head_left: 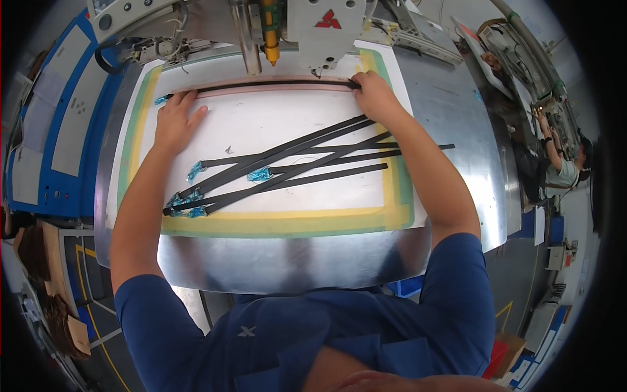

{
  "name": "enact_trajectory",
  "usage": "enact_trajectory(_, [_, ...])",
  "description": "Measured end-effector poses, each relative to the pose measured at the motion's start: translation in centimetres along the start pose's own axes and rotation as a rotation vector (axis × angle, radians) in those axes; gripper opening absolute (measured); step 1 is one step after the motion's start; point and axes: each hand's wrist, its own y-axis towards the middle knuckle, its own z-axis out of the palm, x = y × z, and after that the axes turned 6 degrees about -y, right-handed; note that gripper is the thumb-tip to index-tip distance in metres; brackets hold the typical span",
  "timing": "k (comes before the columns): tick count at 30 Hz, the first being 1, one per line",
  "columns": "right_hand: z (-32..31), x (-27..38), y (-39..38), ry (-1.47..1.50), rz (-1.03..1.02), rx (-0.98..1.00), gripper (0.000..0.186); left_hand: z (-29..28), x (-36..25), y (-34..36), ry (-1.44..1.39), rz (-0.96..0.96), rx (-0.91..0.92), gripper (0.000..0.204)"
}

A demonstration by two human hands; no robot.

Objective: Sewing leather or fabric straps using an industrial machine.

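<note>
A long black strap point(274, 85) lies straight across a pinkish strip point(261, 90) at the far side of the white work sheet point(248, 124). My left hand point(176, 124) rests at its left end, fingers stretched and thumb spread, beside a tuft of blue clear film. At the right end, my right hand point(375, 98) is closed on the strap tip; its fingertips are partly hidden. Nearer to me, several loose black straps point(281, 153) cross one another. Blue film point(259, 174) wraps their left ends, and my right forearm covers part of the right ends.
A sewing machine head point(326, 32) with a yellow-tipped rod point(271, 39) hangs just beyond the strap. Yellow and green tape borders the sheet on a metal table point(287, 261). A blue cabinet point(62, 117) stands left; a person point(562, 163) works far right.
</note>
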Motion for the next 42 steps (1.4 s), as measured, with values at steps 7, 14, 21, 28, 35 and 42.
enact_trajectory(7, [1.3, -0.3, 1.0, 0.002, 0.036, -0.099, 0.031, -0.6, -0.3, 0.1, -0.007, -0.035, 0.023, 0.056])
enact_trajectory(14, [-0.1, 0.3, -1.1, 0.000, -0.009, -0.145, 0.034, 0.0, 0.2, -0.3, -0.015, -0.045, -0.023, 0.061])
enact_trajectory(21, [-2.1, -1.4, -1.6, -0.020, -0.142, 0.124, 0.051, 0.0, -0.1, 0.1, 0.024, -0.007, -0.049, 0.063])
enact_trajectory(28, [-5.1, 3.8, -9.4, 0.050, -0.449, 0.434, 0.078, 0.5, -3.8, 0.4, -0.003, -0.050, -0.001, 0.067])
enact_trajectory(35, [-5.2, 1.1, -10.7, 0.046, -0.317, 0.440, 0.048, 2.3, -9.5, 2.5, 0.008, 0.030, 0.092, 0.070])
enact_trajectory(42, [-5.2, 0.2, -10.0, 0.138, -0.272, 0.427, 0.047, 1.8, -8.0, 3.0, 0.038, 0.220, 0.072, 0.068])
